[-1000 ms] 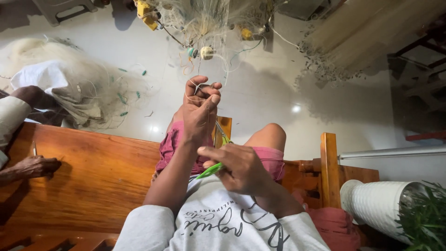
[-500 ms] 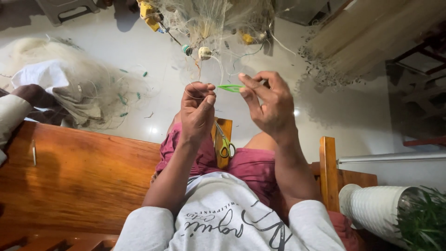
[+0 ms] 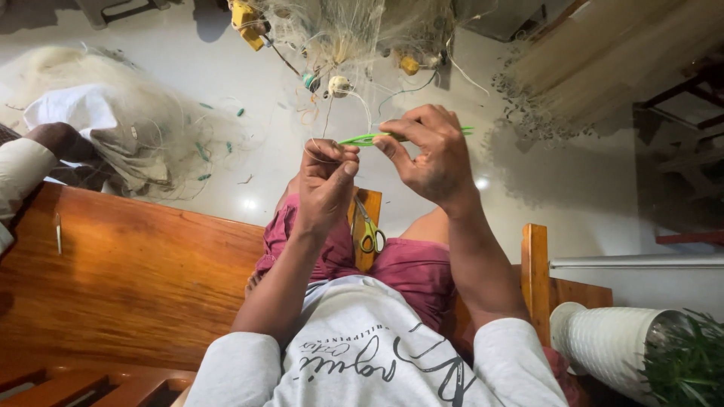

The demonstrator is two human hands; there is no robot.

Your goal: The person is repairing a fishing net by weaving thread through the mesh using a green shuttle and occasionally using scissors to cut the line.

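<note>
My left hand (image 3: 326,181) pinches a loop of thin pale fishing line between thumb and fingers, just below the hanging fishing net (image 3: 354,34). My right hand (image 3: 430,154) grips a slim green netting needle (image 3: 362,139), whose tip points left and touches the left hand's fingertips. Both hands are raised in front of me above my lap. A small white float (image 3: 338,84) and yellow floats (image 3: 245,16) hang in the net just above the hands.
Green-handled scissors (image 3: 369,234) lie between my thighs on the wooden bench (image 3: 128,279). A heap of pale net (image 3: 98,113) lies on the white floor at left, by another person's sleeve (image 3: 19,173). A white ribbed plant pot (image 3: 611,347) stands at lower right.
My right hand rose from my lap with the green needle and brought it up to the left hand; over the last half second it has pushed the tip closer to the left fingers.
</note>
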